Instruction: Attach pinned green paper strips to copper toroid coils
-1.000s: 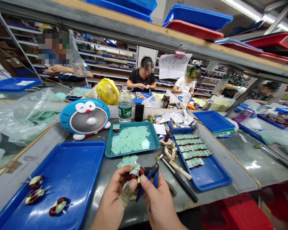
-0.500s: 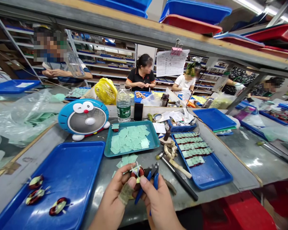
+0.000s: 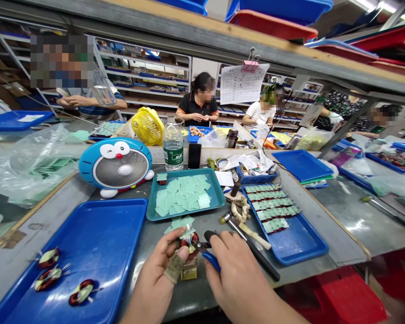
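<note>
Between the thumb and fingers of my left hand (image 3: pixel 162 272) is a small toroidal coil (image 3: pixel 193 239) wound with dark red wire, a pale green piece against it. A greenish wrap covers the left thumb. My right hand (image 3: pixel 236 261) is closed round blue-handled wire cutters (image 3: pixel 212 259), back of the hand up. Their jaws are at the coil's right side; whether they bite on anything I cannot tell. Just behind the coil lie loose green sheets (image 3: pixel 178 222). A teal tray (image 3: pixel 219 198) beyond them holds more sheets and one coil.
At left, a blue tray (image 3: pixel 97 243) holds three coils. Another blue tray (image 3: pixel 303 245) at right carries rows of coils with green sheets. A hammer (image 3: pixel 253 252) lies beside it. A blue cartoon-faced fan (image 3: pixel 118 164) and a water bottle (image 3: pixel 173 146) stand behind. Co-workers sit opposite.
My right hand has turned palm down and now grips the cutters with their jaws brought to the coil; before, its thumb was on the coil. My left hand keeps hold of the coil.
</note>
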Demonstrator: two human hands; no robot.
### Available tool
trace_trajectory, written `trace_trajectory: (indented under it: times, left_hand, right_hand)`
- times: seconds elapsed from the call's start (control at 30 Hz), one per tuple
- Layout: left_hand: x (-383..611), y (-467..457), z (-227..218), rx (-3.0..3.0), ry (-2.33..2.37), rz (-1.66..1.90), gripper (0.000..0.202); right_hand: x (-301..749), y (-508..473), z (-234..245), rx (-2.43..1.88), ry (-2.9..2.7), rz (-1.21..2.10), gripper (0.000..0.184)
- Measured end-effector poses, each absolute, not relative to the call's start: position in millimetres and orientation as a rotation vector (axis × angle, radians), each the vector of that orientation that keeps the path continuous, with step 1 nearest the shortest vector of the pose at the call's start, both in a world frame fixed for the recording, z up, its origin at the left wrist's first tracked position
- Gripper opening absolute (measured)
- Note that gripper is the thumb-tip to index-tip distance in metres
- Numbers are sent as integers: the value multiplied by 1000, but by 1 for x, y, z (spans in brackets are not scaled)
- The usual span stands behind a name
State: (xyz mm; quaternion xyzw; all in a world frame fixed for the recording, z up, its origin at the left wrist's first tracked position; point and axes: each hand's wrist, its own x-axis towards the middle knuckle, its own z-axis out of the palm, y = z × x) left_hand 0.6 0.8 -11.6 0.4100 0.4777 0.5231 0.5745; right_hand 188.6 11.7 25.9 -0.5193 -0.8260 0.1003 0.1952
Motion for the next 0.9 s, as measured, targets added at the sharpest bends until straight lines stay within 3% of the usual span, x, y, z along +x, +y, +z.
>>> trace_trajectory:
  times: [0.27,0.47,0.67,0.9]
  left_hand:
    - [-11,-4,-13,1092,1283,1250,38]
    - [-23,-6,-14,1042,1074,1308,24]
    - [-29,-10,1,790,856,1278,59]
    - [-35,-16,5,750,819,1152,53]
  right_hand:
    - [170,17,59,-1564,-2513,130,17]
    - [166,12,72,-1497,-2629,183,15]
    - [168,9,77,-1347,-2648,279,12]
    - [167,5,72,-1239,-2674,117,12]
